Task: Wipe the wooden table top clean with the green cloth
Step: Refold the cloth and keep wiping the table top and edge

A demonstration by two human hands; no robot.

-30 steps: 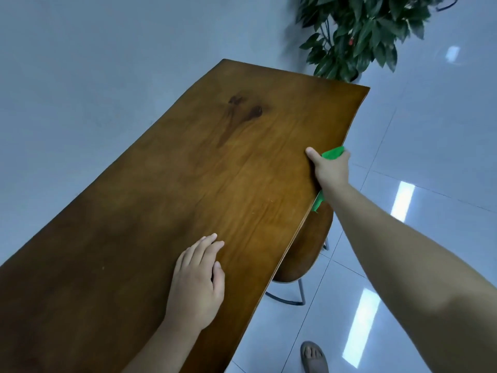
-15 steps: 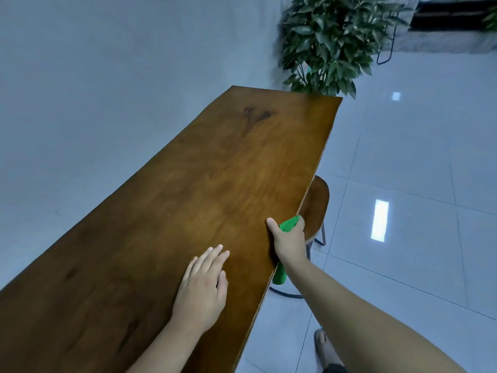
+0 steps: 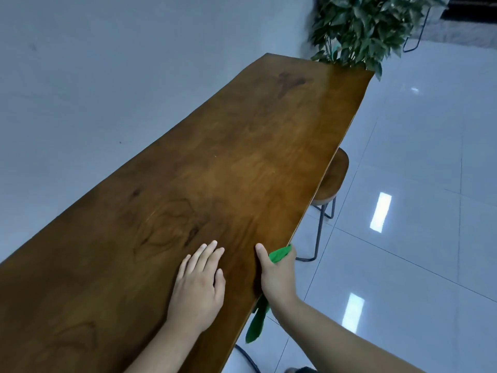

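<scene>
cloth (image 3: 279, 254) mostly hidden in right hand (image 3: 278, 278) at table (image 3: 215, 157) edge.

Long wooden table top (image 3: 215, 168), warm brown with darker knots and swirly grain, runs away toward the far end; surface looks bare and a bit glossy; green cloth (image 3: 278, 254) is bunched right at the table's right edge, one bit poking up, a longer tail (image 3: 256, 325) dangling below the edge

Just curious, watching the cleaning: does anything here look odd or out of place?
Nothing spilled or broken. The right hand holds the green cloth at the table edge, its tail dangling below, rather than on top.
</scene>
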